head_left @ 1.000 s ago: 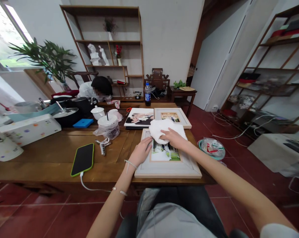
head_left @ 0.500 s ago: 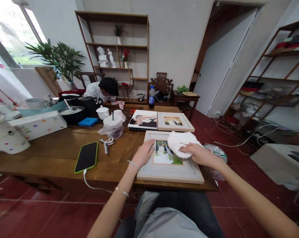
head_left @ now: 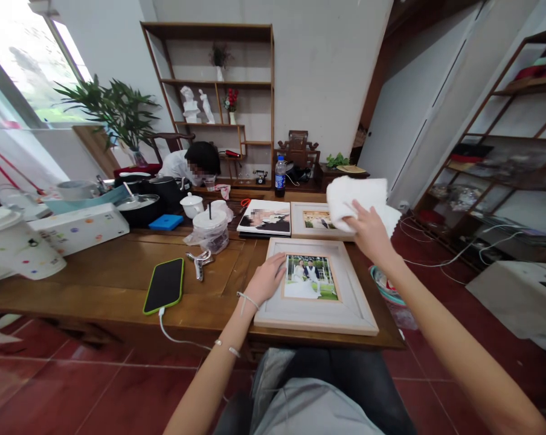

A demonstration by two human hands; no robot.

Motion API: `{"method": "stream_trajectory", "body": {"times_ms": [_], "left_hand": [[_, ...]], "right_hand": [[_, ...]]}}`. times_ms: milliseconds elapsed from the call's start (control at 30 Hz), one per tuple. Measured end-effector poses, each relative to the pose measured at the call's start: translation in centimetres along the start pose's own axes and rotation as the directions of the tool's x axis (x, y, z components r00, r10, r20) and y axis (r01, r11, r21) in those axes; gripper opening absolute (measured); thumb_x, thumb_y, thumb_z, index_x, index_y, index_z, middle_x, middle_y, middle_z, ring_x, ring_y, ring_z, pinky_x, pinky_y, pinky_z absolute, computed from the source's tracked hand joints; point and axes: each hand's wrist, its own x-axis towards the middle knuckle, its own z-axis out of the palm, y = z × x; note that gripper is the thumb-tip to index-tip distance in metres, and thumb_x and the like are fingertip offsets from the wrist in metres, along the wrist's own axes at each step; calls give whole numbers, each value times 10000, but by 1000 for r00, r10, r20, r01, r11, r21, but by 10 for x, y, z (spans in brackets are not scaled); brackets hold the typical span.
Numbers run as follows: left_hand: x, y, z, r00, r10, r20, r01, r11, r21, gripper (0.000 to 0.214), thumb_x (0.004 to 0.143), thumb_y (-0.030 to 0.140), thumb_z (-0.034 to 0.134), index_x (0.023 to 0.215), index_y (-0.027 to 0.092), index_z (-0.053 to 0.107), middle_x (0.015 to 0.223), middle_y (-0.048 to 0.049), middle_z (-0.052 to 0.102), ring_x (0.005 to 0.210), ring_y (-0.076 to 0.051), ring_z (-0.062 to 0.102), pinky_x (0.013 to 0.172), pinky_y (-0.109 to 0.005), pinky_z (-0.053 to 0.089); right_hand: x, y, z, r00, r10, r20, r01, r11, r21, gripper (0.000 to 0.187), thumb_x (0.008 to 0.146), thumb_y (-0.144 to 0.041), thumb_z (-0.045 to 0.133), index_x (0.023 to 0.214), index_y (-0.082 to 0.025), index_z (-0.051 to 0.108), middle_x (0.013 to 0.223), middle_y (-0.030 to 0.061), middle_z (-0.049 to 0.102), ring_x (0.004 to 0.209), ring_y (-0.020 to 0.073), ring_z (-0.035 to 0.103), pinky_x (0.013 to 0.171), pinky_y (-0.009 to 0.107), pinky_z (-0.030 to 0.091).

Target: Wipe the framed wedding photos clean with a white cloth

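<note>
Tabletop scene as I followed it over the remote link: the picture frame lay flat at the near edge of the wooden table, close to the seated person's knees, where both arms could reach it easily. The left hand rested open on the frame's left border, fingers spread and touching the mat, apparently to pin it against sliding. The right hand was raised above the table's far right corner. It was closed around a bunched white cloth and held clear of the glass, so the photo showed uncovered. A second frame and a photo album sat side by side just behind, seemingly set apart from the one in hand. A green-cased phone lay charging to the left, well out of the way. Another person bent over at the far side.
</note>
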Motion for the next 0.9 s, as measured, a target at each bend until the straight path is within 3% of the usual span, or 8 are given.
{"method": "stream_trajectory", "body": {"times_ms": [67,133,233,333,533,633,767,900], "left_hand": [[0,0,0,1000,-8,5,8,1000,2,385,922,251,421,1279,156,529,1357,-114,513,1284,-216,446,1084,-397,363],[0,0,0,1000,-14,7,14,1000,2,386,923,254,420,1281,158,529,1362,-112,508,1288,-217,443,1082,-399,365],[0,-1,0,1000,-4,4,5,1000,-3,385,923,249,417,1284,170,525,1370,-101,501,1293,-213,436,1081,-399,367],[0,-2,0,1000,10,-3,-10,1000,-3,384,921,244,418,1282,171,525,1369,-103,502,1291,-211,439,1081,-401,367],[0,-2,1,1000,11,-6,-10,1000,14,381,921,242,419,1274,155,531,1356,-113,514,1280,-215,451,1075,-403,374],[0,-1,1,1000,17,-11,-17,1000,18,379,918,237,421,1271,152,533,1350,-118,519,1277,-214,454,1076,-405,373],[1,-1,0,1000,29,-6,-29,999,25,380,915,233,424,1267,142,536,1349,-119,519,1279,-213,453,1080,-400,371],[0,-1,-1,999,48,-7,-47,999,20,382,919,232,417,1271,137,532,1353,-119,516,1279,-211,452,1092,-393,357]], "right_hand": [[-8,-9,24,981,-73,178,74,997,-2,602,677,87,349,1140,-195,611,1402,93,471,1361,305,289,1024,595,237],[-20,-22,40,932,-117,343,111,993,36,651,657,101,353,1169,-209,609,1393,81,484,1344,304,320,1022,591,238],[-38,-42,45,887,-126,444,98,991,86,634,663,88,370,1170,-204,618,1389,83,489,1317,296,359,1026,552,244],[-52,-61,24,860,-157,486,93,984,152,580,665,52,407,1145,-184,631,1351,116,522,1273,293,408,1027,518,245],[-79,-94,-53,747,-248,617,63,950,306,519,673,18,399,1077,-192,647,1105,137,643,1039,266,569,913,413,365],[-91,-104,-81,703,-280,654,23,928,372,517,683,3,391,1074,-224,642,1088,121,646,972,258,593,850,380,400],[-94,-111,-83,709,-259,656,-20,922,386,586,668,2,389,1141,-261,615,1157,112,621,999,260,591,843,383,418],[-82,-104,-42,783,-185,593,-13,950,313,649,644,23,393,1222,-208,572,1254,150,569,1167,271,518,971,429,367]]}}
